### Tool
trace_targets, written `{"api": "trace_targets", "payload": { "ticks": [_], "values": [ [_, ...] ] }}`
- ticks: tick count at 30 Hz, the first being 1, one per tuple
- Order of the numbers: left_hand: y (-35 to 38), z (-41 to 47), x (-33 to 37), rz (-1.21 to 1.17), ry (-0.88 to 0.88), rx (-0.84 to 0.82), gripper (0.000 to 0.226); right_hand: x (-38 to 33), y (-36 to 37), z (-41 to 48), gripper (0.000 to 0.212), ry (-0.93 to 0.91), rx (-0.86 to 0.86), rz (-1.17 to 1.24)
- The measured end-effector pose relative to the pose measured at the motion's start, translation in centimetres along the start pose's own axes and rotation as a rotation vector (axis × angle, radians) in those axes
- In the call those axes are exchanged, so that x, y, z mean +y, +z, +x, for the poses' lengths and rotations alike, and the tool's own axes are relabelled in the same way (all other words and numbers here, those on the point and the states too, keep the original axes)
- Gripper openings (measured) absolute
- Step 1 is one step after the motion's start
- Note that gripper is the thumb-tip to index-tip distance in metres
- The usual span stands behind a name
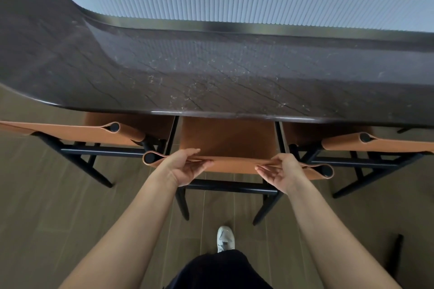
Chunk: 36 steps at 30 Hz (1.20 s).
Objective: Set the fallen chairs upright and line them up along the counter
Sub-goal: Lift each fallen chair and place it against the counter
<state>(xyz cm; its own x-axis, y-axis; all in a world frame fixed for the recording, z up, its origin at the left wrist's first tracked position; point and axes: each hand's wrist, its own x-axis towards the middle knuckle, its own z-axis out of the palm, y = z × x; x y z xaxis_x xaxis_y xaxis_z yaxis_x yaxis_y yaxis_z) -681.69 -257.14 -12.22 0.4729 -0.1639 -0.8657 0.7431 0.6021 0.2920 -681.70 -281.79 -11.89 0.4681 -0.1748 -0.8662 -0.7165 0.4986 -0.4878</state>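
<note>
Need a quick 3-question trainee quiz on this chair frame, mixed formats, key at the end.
1. True or false: the middle chair lies on its side on the floor.
2. Multiple choice: what does the left hand hold? A) a chair leg B) the top of the middle chair's backrest C) the counter edge
3. Fill in: how many chairs stand upright along the counter, counting the left chair and the right chair?

Key: 1. False, it stands upright. 2. B; the right hand grips the same backrest. 3. Three.
</note>
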Motion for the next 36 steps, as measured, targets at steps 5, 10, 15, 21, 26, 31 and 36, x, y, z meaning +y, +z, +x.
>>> {"api": "trace_targets", "payload": {
  "ticks": [5, 10, 15, 21, 26, 31, 36],
  "values": [
    [0.5, 0.3, 0.5, -0.015, -0.014, 0.055, 0.037, -0.3, 0.6, 0.3, 0.008, 0.016, 0.027, 0.001],
    [0.3, 0.8, 0.3, -0.015, -0.002, 0.069, 0.034, -0.6, 0.7, 0.3, 0.009, 0.044, 0.018, 0.055],
    [0.3, 0.1, -0.2, 0.006, -0.007, 0.064, 0.036, -0.4, 0.7, 0.3, 0.023, 0.059, 0.034, 0.119],
    [0.0, -0.4, -0.2, -0.026, 0.01, 0.037, 0.043, -0.6, 0.4, 0.3, 0.011, 0.051, -0.026, 0.224],
    [0.1, -0.4, -0.7, -0.015, -0.014, 0.077, 0.037, 0.0, 0.2, 0.2, 0.014, 0.079, -0.015, 0.251],
    [-0.8, -0.2, -0.9, 0.108, -0.054, 0.05, 0.015, 0.7, 0.1, 0.0, 0.02, 0.06, 0.021, 0.283],
    [-0.9, -0.2, -1.5, 0.072, 0.059, 0.051, 0.016, 1.4, 0.1, -0.6, 0.029, 0.024, 0.035, 0.211]
  ]
}}
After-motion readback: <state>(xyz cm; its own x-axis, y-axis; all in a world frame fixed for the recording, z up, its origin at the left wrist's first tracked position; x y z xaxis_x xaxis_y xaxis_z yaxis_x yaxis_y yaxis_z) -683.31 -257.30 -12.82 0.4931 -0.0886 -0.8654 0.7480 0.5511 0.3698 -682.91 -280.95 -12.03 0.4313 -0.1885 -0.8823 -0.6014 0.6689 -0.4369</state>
